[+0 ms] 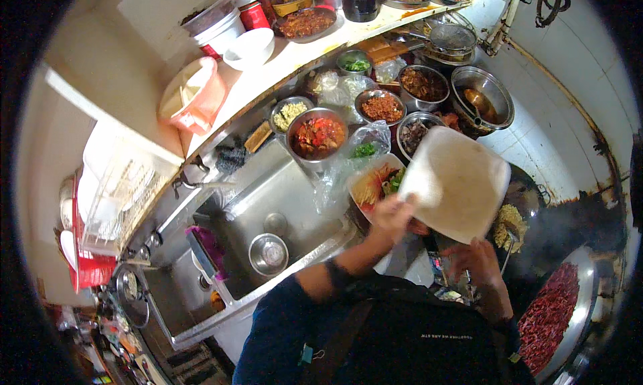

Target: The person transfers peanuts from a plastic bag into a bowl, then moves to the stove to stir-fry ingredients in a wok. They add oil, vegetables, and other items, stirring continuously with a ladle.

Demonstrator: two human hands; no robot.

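Note:
My left hand grips the near left edge of a pale, square-shaped tray or lid, its motion slightly blurred. At the lower edge of that piece is my right hand, blurred, its fingertips at the rim; whether they close on it is unclear. Just left of the pale piece lies a container of cut vegetables, partly covered by it. On the right, a wok holds fried rice or a similar grainy food with a metal ladle in it. Below stands a large metal bowl of dark red pieces.
A steel sink with a small metal bowl lies left. Behind are a bowl of red peppers, minced food and a pot of brown liquid. A shelf with containers runs above. Steam or smoke hangs near the wok.

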